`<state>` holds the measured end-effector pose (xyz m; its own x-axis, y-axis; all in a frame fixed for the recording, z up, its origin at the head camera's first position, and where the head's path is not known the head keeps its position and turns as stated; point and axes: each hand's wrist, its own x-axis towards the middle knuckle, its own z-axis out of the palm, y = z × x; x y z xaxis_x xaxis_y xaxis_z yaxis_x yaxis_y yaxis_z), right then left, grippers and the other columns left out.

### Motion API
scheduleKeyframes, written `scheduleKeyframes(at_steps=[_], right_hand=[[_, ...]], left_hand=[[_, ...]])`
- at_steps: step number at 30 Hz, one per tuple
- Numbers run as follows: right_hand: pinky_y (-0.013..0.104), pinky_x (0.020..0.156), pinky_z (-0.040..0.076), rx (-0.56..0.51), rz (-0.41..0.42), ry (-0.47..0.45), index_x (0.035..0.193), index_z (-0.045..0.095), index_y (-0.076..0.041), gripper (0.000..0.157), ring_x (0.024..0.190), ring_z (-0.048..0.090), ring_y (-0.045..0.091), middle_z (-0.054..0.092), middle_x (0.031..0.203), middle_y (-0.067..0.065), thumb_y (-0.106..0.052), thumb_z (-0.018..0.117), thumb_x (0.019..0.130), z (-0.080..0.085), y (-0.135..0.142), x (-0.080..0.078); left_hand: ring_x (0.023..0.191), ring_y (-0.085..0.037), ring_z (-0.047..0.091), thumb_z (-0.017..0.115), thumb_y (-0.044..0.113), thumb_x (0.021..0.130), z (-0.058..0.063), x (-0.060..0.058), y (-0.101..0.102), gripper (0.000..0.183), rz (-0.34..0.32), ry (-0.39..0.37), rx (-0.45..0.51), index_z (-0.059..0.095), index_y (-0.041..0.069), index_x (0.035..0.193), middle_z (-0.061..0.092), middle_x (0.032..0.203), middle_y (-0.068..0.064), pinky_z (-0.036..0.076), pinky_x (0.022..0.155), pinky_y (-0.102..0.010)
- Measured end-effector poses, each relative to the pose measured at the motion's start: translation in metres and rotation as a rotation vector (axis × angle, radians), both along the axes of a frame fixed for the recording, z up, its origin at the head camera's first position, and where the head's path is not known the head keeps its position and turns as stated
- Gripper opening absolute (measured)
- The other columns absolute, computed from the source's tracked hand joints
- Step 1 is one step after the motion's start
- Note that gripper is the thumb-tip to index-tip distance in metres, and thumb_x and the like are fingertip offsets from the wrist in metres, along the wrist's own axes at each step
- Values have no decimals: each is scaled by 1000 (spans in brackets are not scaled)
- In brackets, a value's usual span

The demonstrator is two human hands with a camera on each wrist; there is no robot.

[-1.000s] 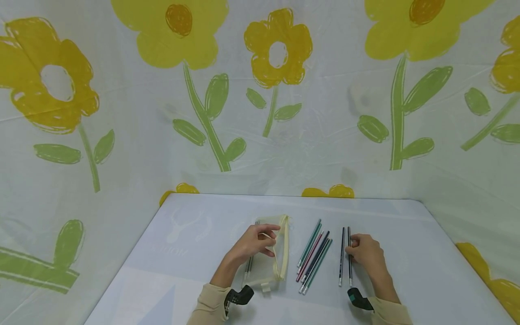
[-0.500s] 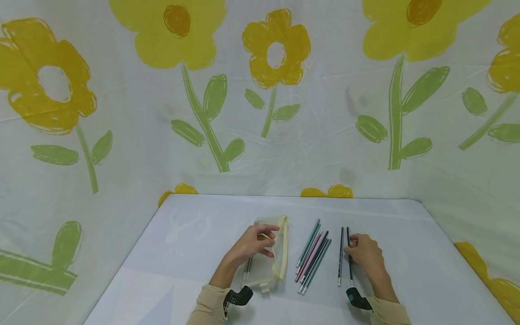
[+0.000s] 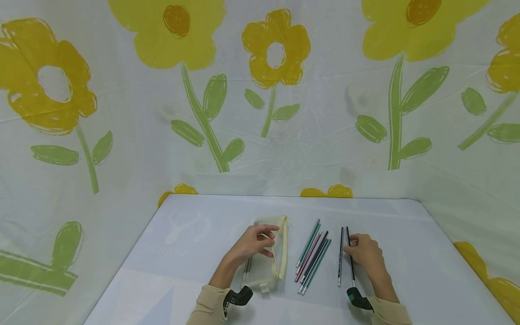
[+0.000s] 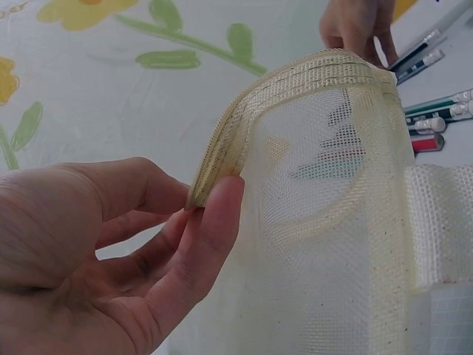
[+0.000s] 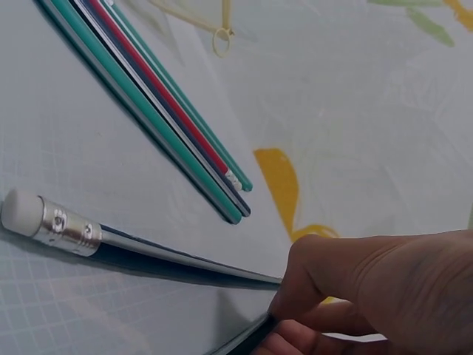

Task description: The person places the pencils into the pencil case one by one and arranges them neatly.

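Note:
My left hand [image 3: 253,242] pinches the zip edge of a cream mesh pencil pouch [image 4: 318,200] between thumb and fingers, lifting that edge so the mouth gapes. Slim pencils [image 3: 248,267] show through the mesh at the pouch's left side. On the right, my right hand [image 3: 367,253] pinches a dark pencil [image 5: 253,336] near its middle, between thumb and fingertips. Just left of it, a second dark pencil [image 3: 341,257] with a white eraser [image 5: 22,212] lies on the table, close to my right thumb in the right wrist view.
Between pouch and right hand lies a loose bundle of several green, red and dark pencils [image 3: 313,257]. The white table [image 3: 195,253] meets a flower-print cloth [image 3: 317,149] along its back and sides. A camera [image 3: 359,299] is strapped at each wrist.
The pencil in my right hand has tilted slightly, its near end swinging a little to the right. My left hand and the pouch stay as they were.

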<state>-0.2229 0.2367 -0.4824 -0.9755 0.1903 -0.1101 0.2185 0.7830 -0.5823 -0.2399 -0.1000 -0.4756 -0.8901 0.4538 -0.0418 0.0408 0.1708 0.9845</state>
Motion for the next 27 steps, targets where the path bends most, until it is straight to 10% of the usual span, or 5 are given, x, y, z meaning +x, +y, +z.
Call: scheduleKeyframes(at_steps=[27], right_hand=[[30,56,61,-168,51,61,129,55,12,51,62,65,14,65,96,23,-12,65,85,9,-21,1]], left_hand=[[81,-19,60,62,5,92,1,1,0,44,4,5,-6,57,1,135,57,105,-15,65,67,-37]])
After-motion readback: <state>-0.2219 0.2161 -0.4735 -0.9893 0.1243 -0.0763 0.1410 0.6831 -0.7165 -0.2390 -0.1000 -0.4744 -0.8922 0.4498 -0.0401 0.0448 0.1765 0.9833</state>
